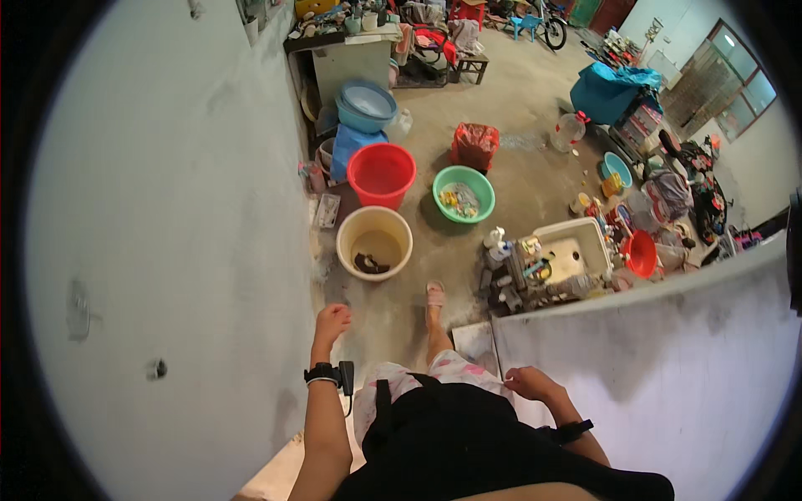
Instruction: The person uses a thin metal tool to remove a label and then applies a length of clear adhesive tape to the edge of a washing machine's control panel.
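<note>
My left hand [334, 319] hangs beside the pale wall at lower centre-left, fingers curled, with no item visible in it; a dark band with a black box circles that wrist. A cream basin [373, 227] of cloudy water, holding something dark, stands beyond it. My right hand [525, 381] is held low by my floral shorts and the right-hand low wall, fingers slightly bent and apart, nothing visible in them. One sandalled foot [434, 296] is forward on the concrete floor.
A red tub [381, 171], green basin [479, 209], red bag [474, 145] and blue basins [365, 103] stand ahead. A cluttered sink [576, 238] is behind the low wall [635, 351]; piled goods line the right side. A long wall [175, 250] borders my left.
</note>
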`<control>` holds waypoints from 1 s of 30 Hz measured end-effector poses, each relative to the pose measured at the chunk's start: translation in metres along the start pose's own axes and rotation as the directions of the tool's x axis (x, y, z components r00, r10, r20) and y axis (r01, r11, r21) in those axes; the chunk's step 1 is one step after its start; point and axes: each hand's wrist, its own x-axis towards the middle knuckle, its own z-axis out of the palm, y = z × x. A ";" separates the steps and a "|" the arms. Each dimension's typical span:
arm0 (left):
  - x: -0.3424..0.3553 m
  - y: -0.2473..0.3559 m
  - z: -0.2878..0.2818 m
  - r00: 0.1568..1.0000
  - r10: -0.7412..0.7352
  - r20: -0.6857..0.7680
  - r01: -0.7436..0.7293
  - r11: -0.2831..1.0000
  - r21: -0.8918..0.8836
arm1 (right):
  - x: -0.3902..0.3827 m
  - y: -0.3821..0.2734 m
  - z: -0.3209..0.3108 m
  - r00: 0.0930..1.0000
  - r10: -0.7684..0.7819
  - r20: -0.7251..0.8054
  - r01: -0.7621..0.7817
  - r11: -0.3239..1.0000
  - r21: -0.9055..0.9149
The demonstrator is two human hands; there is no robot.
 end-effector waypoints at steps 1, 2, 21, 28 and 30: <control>0.018 0.006 -0.002 0.997 -0.040 -0.072 0.043 0.998 0.040 | 0.023 0.009 -0.016 1.000 -0.006 -0.012 0.006 1.000 -0.009; 0.038 0.014 -0.005 0.986 -0.077 -0.146 0.089 0.993 0.076 | 0.049 0.017 -0.035 1.000 -0.015 -0.013 0.015 1.000 -0.008; 0.332 0.118 0.005 0.837 -0.189 -0.513 0.165 0.982 -0.092 | 0.351 0.152 -0.321 0.988 -0.115 -0.100 0.096 0.979 -0.181; 0.497 0.271 0.065 0.854 0.311 -0.417 -0.149 0.914 0.377 | 0.428 0.225 -0.357 0.996 0.032 0.087 -0.051 0.973 0.225; 0.513 0.294 0.066 0.803 0.404 -0.437 -0.190 0.870 0.456 | 0.457 0.230 -0.382 0.998 0.062 0.022 -0.066 0.945 0.320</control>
